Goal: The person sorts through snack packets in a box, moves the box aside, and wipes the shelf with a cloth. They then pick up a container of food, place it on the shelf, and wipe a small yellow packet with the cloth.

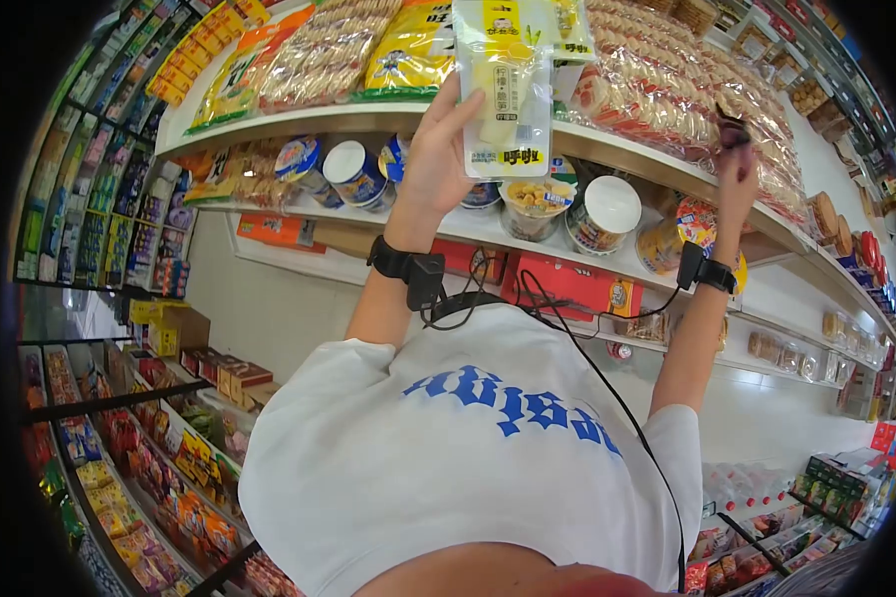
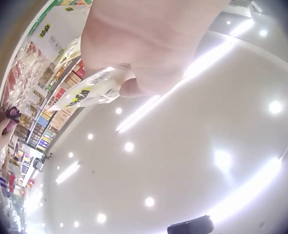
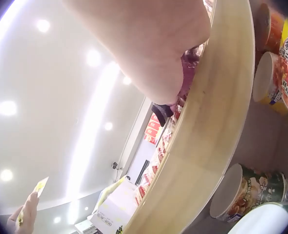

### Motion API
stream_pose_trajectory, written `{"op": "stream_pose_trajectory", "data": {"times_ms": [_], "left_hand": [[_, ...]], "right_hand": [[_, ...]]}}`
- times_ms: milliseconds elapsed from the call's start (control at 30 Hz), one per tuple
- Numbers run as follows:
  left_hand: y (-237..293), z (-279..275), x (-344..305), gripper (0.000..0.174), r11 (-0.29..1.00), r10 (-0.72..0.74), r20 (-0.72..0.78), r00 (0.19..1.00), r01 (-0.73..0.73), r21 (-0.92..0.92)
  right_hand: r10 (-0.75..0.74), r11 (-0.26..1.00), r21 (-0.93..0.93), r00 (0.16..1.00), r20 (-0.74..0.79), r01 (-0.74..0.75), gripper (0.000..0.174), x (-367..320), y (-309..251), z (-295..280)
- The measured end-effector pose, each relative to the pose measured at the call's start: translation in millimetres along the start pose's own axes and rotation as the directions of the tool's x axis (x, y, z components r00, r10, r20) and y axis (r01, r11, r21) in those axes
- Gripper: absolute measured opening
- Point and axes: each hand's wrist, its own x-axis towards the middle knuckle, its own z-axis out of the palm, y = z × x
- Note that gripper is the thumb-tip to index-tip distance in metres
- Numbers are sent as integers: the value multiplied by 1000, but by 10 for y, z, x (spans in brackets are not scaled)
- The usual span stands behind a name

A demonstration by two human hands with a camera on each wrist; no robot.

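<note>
My left hand (image 1: 436, 159) is raised to the top shelf (image 1: 627, 149) and grips a white and yellow snack pouch (image 1: 506, 85) by its lower left side. The same pouch (image 2: 88, 91) sticks out from under the left hand (image 2: 149, 44) in the left wrist view. My right hand (image 1: 737, 174) reaches up further right and pinches a small dark maroon object (image 1: 733, 131) against the clear biscuit packets (image 1: 667, 85). In the right wrist view the right hand (image 3: 149, 48) holds that object (image 3: 188, 68) at the wooden shelf edge (image 3: 207, 136).
Cup noodle tubs (image 1: 602, 214) stand on the shelf below the hands. Yellow snack bags (image 1: 408, 50) and more biscuit packs (image 1: 319, 55) fill the top shelf. Low racks of sweets (image 1: 159, 468) run along the left; shelving continues to the right (image 1: 846, 229).
</note>
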Motion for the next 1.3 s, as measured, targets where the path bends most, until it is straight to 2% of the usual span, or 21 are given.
{"op": "stream_pose_trajectory", "data": {"times_ms": [33,133,200,233,300,333,400,600,667,733,767,800,867,933,1000,1067,1133,1167,1233,1267,1300], "left_hand": [[-22,2,-57,52,1000,1,-26,1000,0,31],[-109,1,-162,54,982,25,-61,998,-13,188],[-198,52,-234,54,980,31,-53,998,-20,200],[-216,106,-268,59,985,-27,-37,999,33,171],[-516,56,-341,65,985,35,4,999,-35,167],[-634,58,-375,67,984,69,25,997,-72,165],[-555,247,-449,66,882,45,173,984,-120,455],[-440,192,-684,66,917,-153,119,981,96,387],[-515,81,-807,65,854,-161,164,973,54,518],[-551,7,-925,65,892,-204,32,978,173,418],[-522,-95,-989,55,913,-249,15,968,230,337],[-463,-196,-1002,46,927,-279,17,960,265,264],[-441,-297,-1094,42,947,-261,-62,963,268,176],[-355,-312,-1208,39,904,-304,-118,945,326,279],[-388,-589,-1311,43,776,-363,32,931,283,564],[-298,-440,-1317,47,867,-251,64,966,195,459],[-177,-432,-1339,53,908,-302,-43,952,301,292],[-140,-503,-1385,53,919,-272,-95,958,288,270],[-46,-615,-1405,53,946,-182,-162,970,218,241],[34,-629,-1381,54,958,-123,-178,976,163,236],[78,-670,-1368,54,966,-59,-201,978,107,234]], "right_hand": [[119,973,202,992,-41,-108,34,-20,-206,-82],[101,926,374,983,-152,-38,33,-335,-1007,-194],[-67,945,322,997,36,52,34,-834,-1637,-158],[-259,957,154,962,84,245,36,-1173,-1734,-38],[-482,807,560,754,446,185,67,-1513,-2443,50],[-560,814,464,684,468,349,75,-1713,-2592,135],[-518,814,511,741,426,276,79,-1940,-2498,259],[-434,826,527,824,363,202,69,-1786,-2518,405],[-165,707,656,841,515,-263,54,-1787,-2525,486],[-176,890,440,800,574,-119,51,-1796,-2496,420],[-382,889,396,849,366,229,47,-1894,-2651,464],[-483,869,310,800,356,387,48,-1965,-2772,409],[-529,837,397,742,412,376,47,-2186,-2849,394],[-516,848,384,730,448,365,46,-2248,-2894,406],[-513,858,299,723,462,418,40,-2210,-2892,481],[-426,884,378,804,415,274,31,-2269,-2645,734],[8,965,176,696,718,-192,34,-2156,-2799,694],[14,990,102,790,613,-97,40,-2198,-2452,866],[200,734,347,674,711,-584,40,-2167,-2188,938],[156,387,447,535,830,-807,40,-2195,-2128,943],[212,262,494,549,809,-829,43,-2314,-2555,920]]}}
